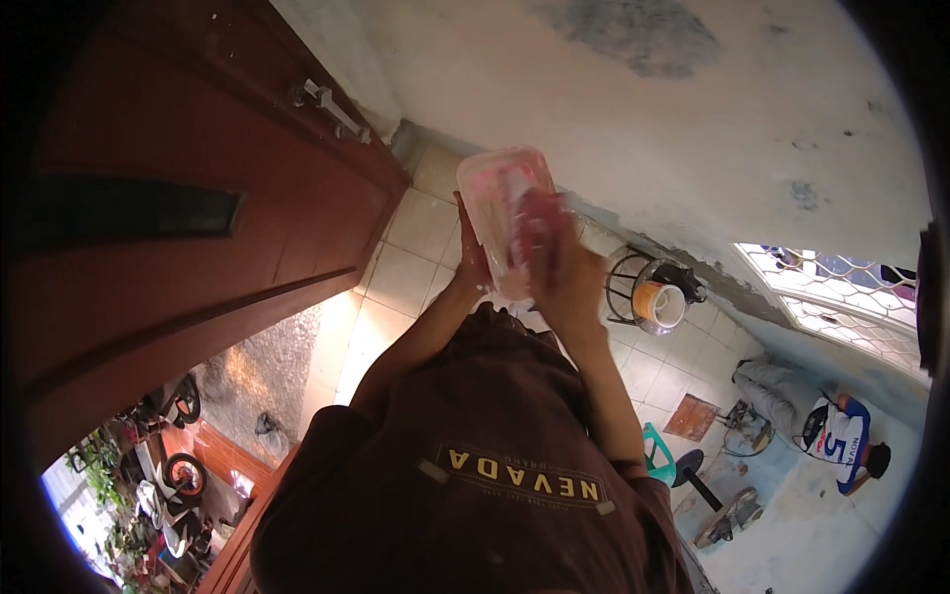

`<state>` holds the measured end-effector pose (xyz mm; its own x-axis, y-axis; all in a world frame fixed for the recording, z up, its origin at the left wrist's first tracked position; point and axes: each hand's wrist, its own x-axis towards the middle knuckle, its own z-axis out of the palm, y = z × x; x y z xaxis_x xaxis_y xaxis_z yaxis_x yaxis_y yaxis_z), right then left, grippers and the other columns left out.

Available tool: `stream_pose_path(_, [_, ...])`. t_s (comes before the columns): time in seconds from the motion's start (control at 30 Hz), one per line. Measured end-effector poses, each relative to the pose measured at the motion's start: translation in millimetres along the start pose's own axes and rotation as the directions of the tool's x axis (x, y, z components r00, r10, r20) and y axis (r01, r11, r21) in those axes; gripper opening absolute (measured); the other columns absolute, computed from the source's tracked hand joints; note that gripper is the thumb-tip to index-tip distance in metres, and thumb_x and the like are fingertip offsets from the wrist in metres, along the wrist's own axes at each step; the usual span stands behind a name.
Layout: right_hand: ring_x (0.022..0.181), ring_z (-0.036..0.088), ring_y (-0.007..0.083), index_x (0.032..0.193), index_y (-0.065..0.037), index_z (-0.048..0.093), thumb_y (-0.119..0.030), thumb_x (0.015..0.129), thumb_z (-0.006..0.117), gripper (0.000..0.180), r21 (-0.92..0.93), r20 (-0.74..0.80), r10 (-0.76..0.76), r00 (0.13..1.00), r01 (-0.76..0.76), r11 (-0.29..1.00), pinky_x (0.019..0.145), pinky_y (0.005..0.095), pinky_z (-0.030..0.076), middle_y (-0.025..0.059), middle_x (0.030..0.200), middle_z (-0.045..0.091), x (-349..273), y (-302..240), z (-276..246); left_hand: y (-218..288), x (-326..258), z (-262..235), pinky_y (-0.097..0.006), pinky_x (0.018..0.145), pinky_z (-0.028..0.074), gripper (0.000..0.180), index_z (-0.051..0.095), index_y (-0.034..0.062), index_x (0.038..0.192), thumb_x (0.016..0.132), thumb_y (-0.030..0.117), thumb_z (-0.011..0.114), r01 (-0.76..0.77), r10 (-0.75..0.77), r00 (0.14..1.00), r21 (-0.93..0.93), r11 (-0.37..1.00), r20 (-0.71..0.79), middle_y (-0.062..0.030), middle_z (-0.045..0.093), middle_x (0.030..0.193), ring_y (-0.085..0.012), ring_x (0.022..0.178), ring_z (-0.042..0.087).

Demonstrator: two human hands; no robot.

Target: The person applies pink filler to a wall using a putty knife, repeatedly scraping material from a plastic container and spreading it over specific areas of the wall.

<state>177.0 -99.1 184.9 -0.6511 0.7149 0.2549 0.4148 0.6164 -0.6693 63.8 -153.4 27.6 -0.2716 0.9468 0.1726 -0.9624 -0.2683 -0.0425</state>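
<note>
Both hands met on the clear plastic container, held out past my chest with its long axis running away from me. My left hand cupped its left edge from behind; my right hand lay flat against its pink-smeared right face, fingers curled on.

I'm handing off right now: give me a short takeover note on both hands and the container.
Left hand: grips the clear plastic container from its left side, holding it up at chest height.
Right hand: pressed against the container's face, blurred, so its exact grip is unclear.
Container: pinkish inside, held over the tiled floor beside the wooden door.
Done: container is in both hands.
Left: cannot tell from this view; nothing is set down yet.
</note>
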Motion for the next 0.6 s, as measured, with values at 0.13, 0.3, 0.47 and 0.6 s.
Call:
stream_pose_path(0.13, [0.060, 0.069, 0.0382, 0.123, -0.002, 0.064, -0.016, 0.098, 0.066, 0.029, -0.205, 0.130, -0.070, 0.989, 0.096, 0.974, 0.054, 0.0454, 0.055, 0.0169, 0.075, 0.071, -3.6, 9.0, 21.9, 0.0, -12.0, -11.5, -0.039, 0.100, 0.060, 0.100, 0.042, 0.0116, 0.158, 0.094, 0.089, 0.036, 0.054, -0.049, 0.971, 0.017, 0.998, -0.234, -0.0120, 0.062, 0.143, -0.0246, 0.122, 0.067])
stream_pose_path(0.3, [0.051, 0.066, 0.0327, 0.111, 0.001, 0.063, -0.012, 0.099, 0.067, 0.017, -0.019, 0.034, 0.110, 0.993, -0.109, 0.994, 0.050, 0.0404, 0.049, 0.0152, 0.064, 0.066, -11.1, 14.3, 3.2, -3.1, -5.5, 18.6, -0.050, 0.116, 0.049, 0.097, 0.037, 0.0121, 0.161, 0.096, 0.083, 0.043, 0.046, -0.010, 0.974, 0.152, 0.987, -0.226, -0.0169, 0.052, 0.155, -0.0342, 0.138, 0.057])
stream_pose_path(0.47, [0.052, 0.066, 0.0355, 0.109, 0.003, 0.058, -0.012, 0.099, 0.068, 0.020, -0.008, 0.010, 0.135, 0.991, -0.135, 0.991, 0.047, 0.0423, 0.047, 0.0165, 0.062, 0.064, -14.7, 11.1, -13.5, 2.4, -18.7, 11.7, -0.052, 0.116, 0.049, 0.091, 0.038, 0.0112, 0.161, 0.100, 0.079, 0.037, -0.030, 0.032, 0.975, 0.012, 0.999, -0.220, -0.0154, 0.054, 0.153, -0.0339, 0.137, 0.058])
stream_pose_path(0.6, [0.052, 0.066, 0.0305, 0.109, 0.003, 0.058, -0.012, 0.102, 0.067, 0.019, 0.045, -0.004, 0.195, 0.981, -0.195, 0.980, 0.049, 0.0397, 0.047, 0.0165, 0.065, 0.065, -16.0, -3.6, -21.5, 0.9, -21.6, 2.4, -0.052, 0.116, 0.049, 0.080, 0.040, 0.0113, 0.159, 0.106, 0.071, 0.035, -0.057, 0.059, 0.987, 0.016, 0.998, -0.149, -0.0142, 0.056, 0.152, -0.0334, 0.137, 0.058])
